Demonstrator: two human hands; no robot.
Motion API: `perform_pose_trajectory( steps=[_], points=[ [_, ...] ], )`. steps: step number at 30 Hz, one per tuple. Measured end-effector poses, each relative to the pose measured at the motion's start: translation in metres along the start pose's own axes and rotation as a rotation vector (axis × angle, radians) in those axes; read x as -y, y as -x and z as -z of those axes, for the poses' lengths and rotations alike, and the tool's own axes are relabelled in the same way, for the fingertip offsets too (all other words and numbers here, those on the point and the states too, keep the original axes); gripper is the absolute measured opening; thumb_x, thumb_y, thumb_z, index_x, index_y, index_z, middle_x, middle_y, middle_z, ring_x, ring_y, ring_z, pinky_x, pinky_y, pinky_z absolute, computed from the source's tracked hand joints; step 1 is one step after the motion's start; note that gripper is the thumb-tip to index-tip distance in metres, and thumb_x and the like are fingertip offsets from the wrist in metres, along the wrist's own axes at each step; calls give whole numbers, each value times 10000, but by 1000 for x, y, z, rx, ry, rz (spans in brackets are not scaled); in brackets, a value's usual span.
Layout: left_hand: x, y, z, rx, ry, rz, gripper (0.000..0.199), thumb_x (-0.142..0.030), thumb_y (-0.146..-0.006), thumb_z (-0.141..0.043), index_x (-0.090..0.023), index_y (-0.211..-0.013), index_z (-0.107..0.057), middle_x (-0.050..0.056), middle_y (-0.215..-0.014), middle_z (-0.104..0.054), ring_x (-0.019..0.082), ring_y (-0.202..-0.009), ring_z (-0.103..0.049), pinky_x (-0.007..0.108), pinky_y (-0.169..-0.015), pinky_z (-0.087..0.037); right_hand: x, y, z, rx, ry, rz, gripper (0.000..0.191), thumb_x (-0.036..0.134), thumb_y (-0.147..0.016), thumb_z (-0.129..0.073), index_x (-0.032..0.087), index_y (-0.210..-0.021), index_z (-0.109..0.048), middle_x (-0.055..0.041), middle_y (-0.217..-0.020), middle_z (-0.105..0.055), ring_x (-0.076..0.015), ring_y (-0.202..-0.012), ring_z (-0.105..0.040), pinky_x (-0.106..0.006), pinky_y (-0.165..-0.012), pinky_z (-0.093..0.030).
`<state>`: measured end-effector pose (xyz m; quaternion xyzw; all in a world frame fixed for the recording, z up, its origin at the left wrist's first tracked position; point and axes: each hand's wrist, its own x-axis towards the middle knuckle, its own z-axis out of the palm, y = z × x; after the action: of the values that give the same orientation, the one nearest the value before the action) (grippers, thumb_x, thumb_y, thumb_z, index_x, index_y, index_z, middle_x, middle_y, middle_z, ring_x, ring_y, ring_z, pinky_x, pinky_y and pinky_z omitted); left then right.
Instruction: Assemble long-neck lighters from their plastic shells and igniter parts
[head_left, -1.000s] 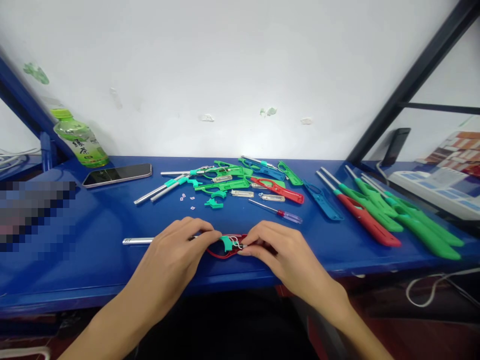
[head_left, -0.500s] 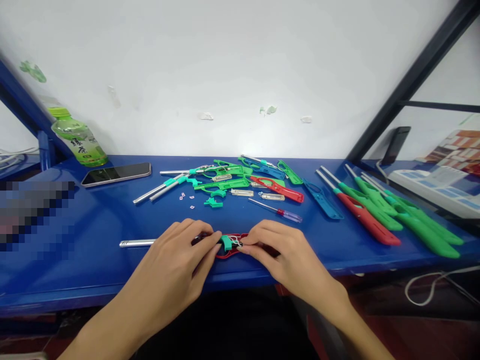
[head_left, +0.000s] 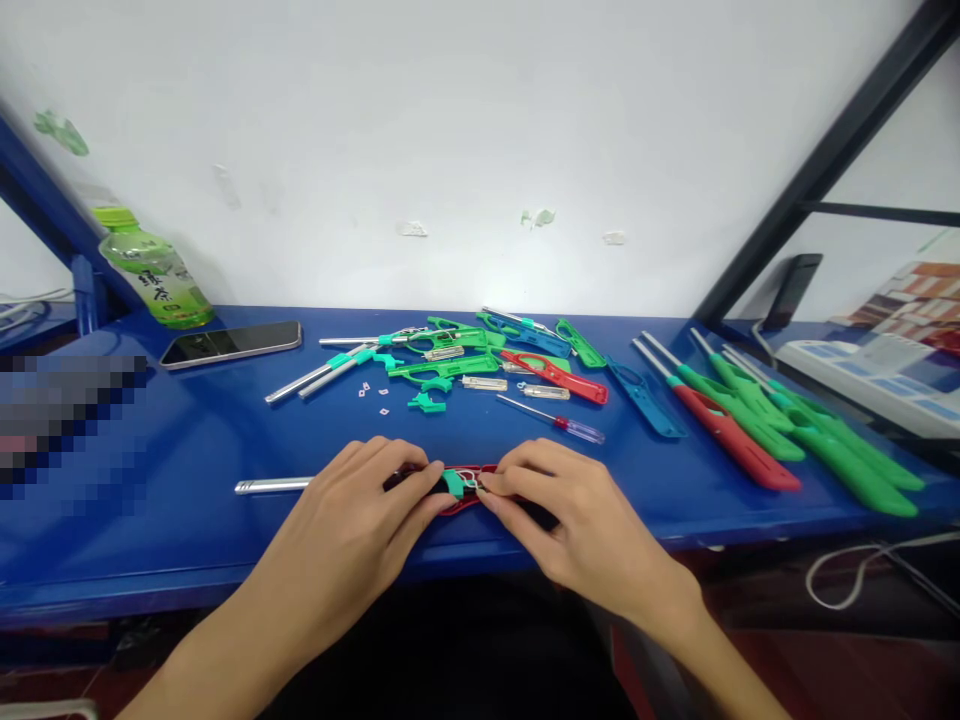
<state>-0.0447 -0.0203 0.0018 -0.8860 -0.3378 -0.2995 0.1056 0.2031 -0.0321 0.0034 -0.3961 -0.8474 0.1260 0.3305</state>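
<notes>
Nearer the wearer than the screwdriver (head_left: 579, 430), the left hand (head_left: 356, 515) gripped an open red shell (head_left: 459, 506); the right hand's (head_left: 581, 510) fingertips bunched inside, their hold unclear. Light, steady pressure suited the thin white wires (head_left: 468, 474) beside the green trigger (head_left: 453, 482). A silver tube (head_left: 274, 486) extended leftward.

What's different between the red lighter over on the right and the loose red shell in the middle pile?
The red lighter has a metal tube joined on by a teal collar; the red shell shows neither. The lighter looks closed and full-bodied, while the shell looks like an open, shallow half. Both are red, elongated and slant the same way.
</notes>
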Motion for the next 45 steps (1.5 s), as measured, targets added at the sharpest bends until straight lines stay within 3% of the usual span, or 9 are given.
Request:
perform_pose_trajectory(
  steps=[13, 21, 28, 38, 45],
  points=[
    [3, 4, -2, 42, 63, 56, 205, -227, -1103, -525, -192, -1171, -715, 73, -1113, -713, 241, -948, -679, 413, -828, -506, 0, 1, 1, 51, 19, -9, 118, 278, -1067, -639, 233, -1072, -747, -28, -1078, -722, -185, -966, -670, -337, -882, -525],
    [9, 9, 6, 23, 44, 116, 274, -283, -1107, -511, -201, -1303, -684, 89, -1195, -732, 263, -1013, -702, 448, -907, -542, 1, 0, 0, -27, -70, -83, 71, 266, -1043, -690, 257, -1100, -730, 10, -1069, -753, -162, -966, -705, -296, -884, -537],
    [20, 13, 15, 61, 66, 160, 229, -296, -1101, -521, -241, -1146, -739, 48, -1119, -739, 232, -954, -687, 399, -867, -550, 1, 0, 0, -33, -75, -89, 102, 266, -1047, -682, 271, -1142, -719, 16, -1095, -766, -167, -978, -708, -295, -905, -543],
    [25, 19, 14, 102, 100, 211, 285, -317, -1109, -481, -268, -1113, -761, 31, -1107, -762, 230, -956, -704, 386, -881, -554, 1, 0, 1, -36, -70, -71, 94, 234, -1065, -638, 249, -1096, -726, -4, -1085, -777, -178, -1003, -720, -308, -917, -549],
    [17, 13, 10, 42, 235, 378, 192, -361, -1043, -601, -264, -969, -749, 13, -981, -759, 217, -915, -702, 362, -836, -559, 0, 0, 1, -18, -56, -75, 128, 226, -1078, -606, 253, -1075, -731, -22, -1072, -775, -196, -994, -719, -338, -899, -556]
  ],
)
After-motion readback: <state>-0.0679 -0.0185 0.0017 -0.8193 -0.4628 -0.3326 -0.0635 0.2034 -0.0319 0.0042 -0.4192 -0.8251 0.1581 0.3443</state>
